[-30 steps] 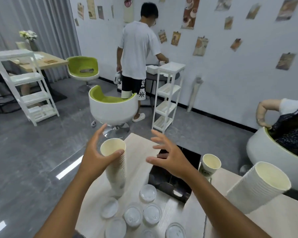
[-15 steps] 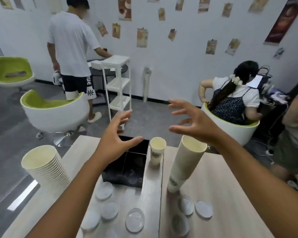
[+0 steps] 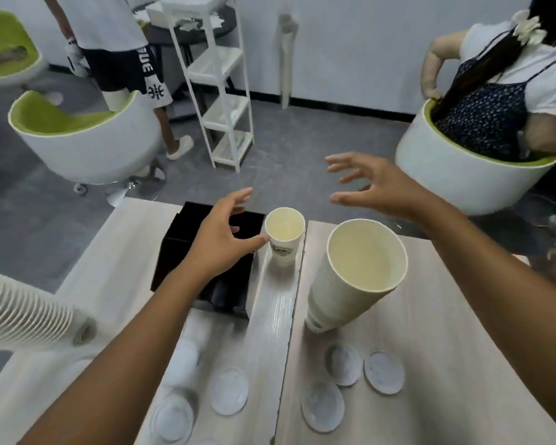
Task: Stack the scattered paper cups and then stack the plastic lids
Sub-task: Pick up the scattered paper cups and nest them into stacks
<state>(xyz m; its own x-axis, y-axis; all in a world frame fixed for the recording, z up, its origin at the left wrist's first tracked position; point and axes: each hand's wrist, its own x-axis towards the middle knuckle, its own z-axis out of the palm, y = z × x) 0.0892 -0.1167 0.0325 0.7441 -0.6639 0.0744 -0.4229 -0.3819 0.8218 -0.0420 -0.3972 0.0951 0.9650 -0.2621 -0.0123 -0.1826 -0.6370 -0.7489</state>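
single cup [image 3: 284,234] cream inside, white outside w/ dark emblem. cup stacks [image 3: 353,277] same cream/white. lids [image 3: 229,391] cloudy clear. table [image 3: 463,364] pale woodgrain. tray [image 3: 203,261] glossy black. chairs [image 3: 87,146] white, lime-green lining.

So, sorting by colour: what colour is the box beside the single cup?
Black box, head view.

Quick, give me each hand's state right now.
Left hand: open, thumb at the single white paper cup, not gripping it.
Right hand: open, fingers spread, holding nothing.
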